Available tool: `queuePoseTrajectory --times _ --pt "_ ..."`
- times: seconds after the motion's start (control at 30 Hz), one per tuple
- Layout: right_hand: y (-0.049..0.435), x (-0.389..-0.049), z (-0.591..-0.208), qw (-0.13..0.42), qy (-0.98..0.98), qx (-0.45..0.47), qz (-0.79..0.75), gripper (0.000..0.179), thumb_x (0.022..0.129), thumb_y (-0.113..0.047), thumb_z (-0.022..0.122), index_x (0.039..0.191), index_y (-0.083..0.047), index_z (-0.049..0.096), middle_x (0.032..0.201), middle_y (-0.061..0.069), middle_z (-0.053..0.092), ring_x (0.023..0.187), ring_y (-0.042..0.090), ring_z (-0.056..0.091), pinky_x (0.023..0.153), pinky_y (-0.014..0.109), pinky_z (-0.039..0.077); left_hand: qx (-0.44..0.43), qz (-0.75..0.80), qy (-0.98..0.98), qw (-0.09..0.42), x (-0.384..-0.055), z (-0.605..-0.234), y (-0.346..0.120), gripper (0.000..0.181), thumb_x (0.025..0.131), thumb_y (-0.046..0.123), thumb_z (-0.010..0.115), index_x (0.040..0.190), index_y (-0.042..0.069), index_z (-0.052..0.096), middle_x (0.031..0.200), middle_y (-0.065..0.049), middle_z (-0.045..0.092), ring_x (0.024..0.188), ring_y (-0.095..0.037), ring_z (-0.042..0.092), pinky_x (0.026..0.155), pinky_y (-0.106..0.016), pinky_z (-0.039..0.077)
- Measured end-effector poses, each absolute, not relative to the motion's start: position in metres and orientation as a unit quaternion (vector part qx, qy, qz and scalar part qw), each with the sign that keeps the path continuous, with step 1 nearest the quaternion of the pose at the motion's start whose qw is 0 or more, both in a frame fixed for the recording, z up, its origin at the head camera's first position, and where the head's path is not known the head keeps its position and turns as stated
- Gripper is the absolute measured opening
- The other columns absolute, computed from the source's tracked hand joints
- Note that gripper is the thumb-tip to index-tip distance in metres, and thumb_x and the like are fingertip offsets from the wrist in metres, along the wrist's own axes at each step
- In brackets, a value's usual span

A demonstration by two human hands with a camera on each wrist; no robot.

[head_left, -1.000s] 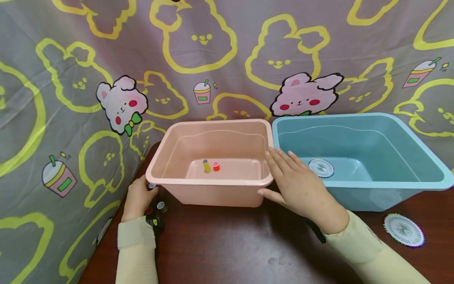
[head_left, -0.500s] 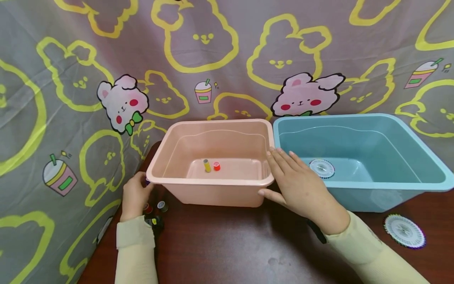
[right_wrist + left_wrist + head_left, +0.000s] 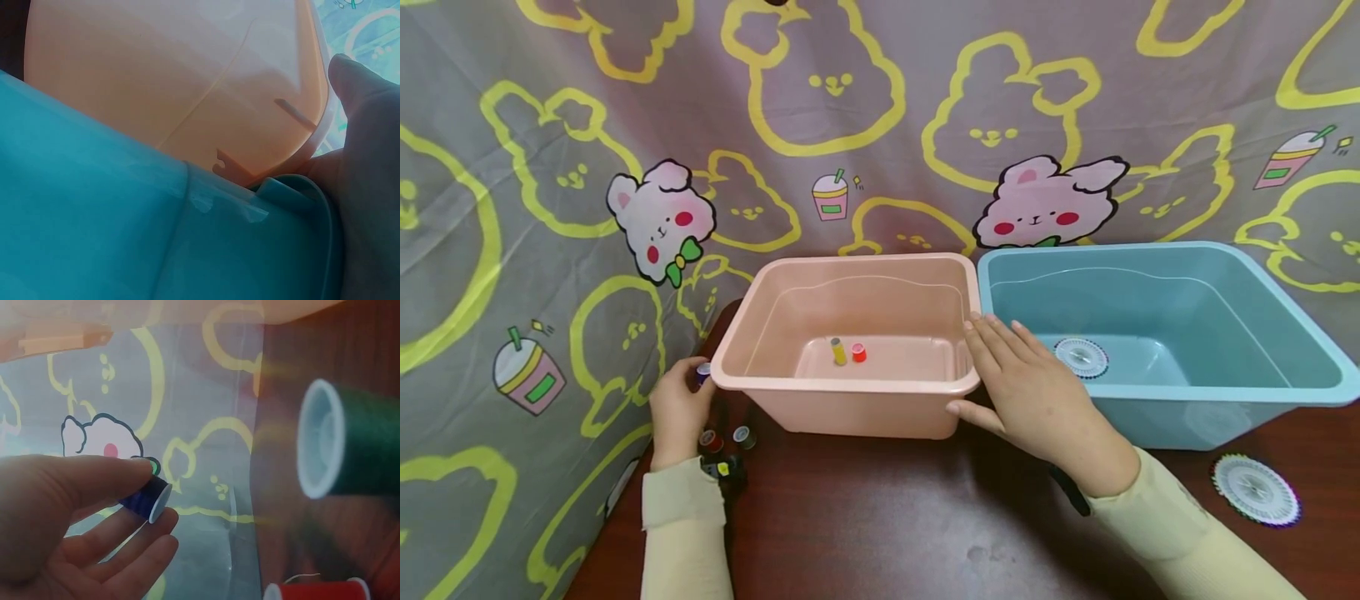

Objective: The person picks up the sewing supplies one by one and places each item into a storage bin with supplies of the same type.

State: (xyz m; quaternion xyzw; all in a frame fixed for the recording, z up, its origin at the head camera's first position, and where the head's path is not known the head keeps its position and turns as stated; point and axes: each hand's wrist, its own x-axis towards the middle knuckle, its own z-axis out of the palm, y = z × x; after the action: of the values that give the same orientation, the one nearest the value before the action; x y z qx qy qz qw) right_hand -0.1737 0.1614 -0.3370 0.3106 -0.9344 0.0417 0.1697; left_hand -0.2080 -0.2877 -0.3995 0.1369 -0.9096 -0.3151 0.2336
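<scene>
At the left end of the pink basin (image 3: pixel 850 386), my left hand (image 3: pixel 679 412) pinches a dark blue spool of thread (image 3: pixel 145 499) between thumb and fingers. Below that hand stand a red thread spool (image 3: pixel 711 441) and a dark green thread spool (image 3: pixel 744 437). My right hand (image 3: pixel 1026 379) lies with straight fingers on the pink basin's right rim, beside the blue basin (image 3: pixel 1187 392). On the pink basin's floor are a yellow spool (image 3: pixel 838 351) and a bright red spool (image 3: pixel 859 353). A white pin wheel (image 3: pixel 1081 357) lies inside the blue basin.
Another pin wheel with colored heads (image 3: pixel 1256 490) lies on the dark wooden table (image 3: pixel 880 517), front right of the blue basin. A patterned curtain (image 3: pixel 880 125) hangs close behind both basins and along the left side.
My left hand has taken hold of the dark blue spool and shifted slightly up and left, uncovering the red spool. The right hand and both basins have stayed put.
</scene>
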Motion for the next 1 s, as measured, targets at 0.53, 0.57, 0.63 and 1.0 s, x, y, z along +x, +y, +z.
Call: queuePoseTrajectory --times 0.53,0.57,0.63,1.0 --pt "0.162 -0.174 -0.337 0.174 -0.933 0.311 0.043 0.091 0.092 -0.059 0.063 0.151 0.005 0.04 0.157 0.022 0.04 0.146 0.037 0.035 0.12 0.052 0.027 0.18 -0.404 -0.853 0.276 -0.207 -0.388 -0.289 0.039 0.096 0.007 0.069 0.133 -0.001 0.063 0.126 -0.024 0.065 0.111 -0.036 0.065 0.087 -0.027 0.052" --pt "0.162 -0.174 -0.337 0.174 -0.934 0.31 0.043 0.091 0.092 -0.059 0.063 0.152 0.005 0.039 0.157 0.022 0.039 0.146 0.037 0.035 0.12 0.051 0.027 0.184 -0.405 -0.851 0.278 -0.207 -0.388 -0.289 0.039 0.096 0.008 0.069 0.133 -0.001 0.063 0.126 -0.024 0.066 0.11 -0.035 0.065 0.088 -0.027 0.052" --pt "0.162 -0.173 -0.337 0.173 -0.934 0.309 0.043 0.091 0.092 -0.06 0.063 0.152 0.005 0.039 0.157 0.021 0.039 0.147 0.037 0.035 0.12 0.051 0.026 0.189 -0.409 -0.848 0.28 -0.205 -0.386 -0.288 0.039 0.096 0.009 0.07 0.133 -0.001 0.063 0.126 -0.024 0.066 0.109 -0.034 0.065 0.092 -0.033 0.054" --pt "0.161 -0.173 -0.337 0.172 -0.934 0.309 0.043 0.091 0.092 -0.06 0.063 0.152 0.005 0.039 0.157 0.021 0.039 0.147 0.037 0.034 0.12 0.051 0.026 0.217 -0.437 -0.822 0.293 -0.202 -0.371 -0.282 0.041 0.097 0.014 0.069 0.137 0.005 0.063 0.131 -0.017 0.066 0.118 -0.032 0.065 0.101 -0.043 0.05"
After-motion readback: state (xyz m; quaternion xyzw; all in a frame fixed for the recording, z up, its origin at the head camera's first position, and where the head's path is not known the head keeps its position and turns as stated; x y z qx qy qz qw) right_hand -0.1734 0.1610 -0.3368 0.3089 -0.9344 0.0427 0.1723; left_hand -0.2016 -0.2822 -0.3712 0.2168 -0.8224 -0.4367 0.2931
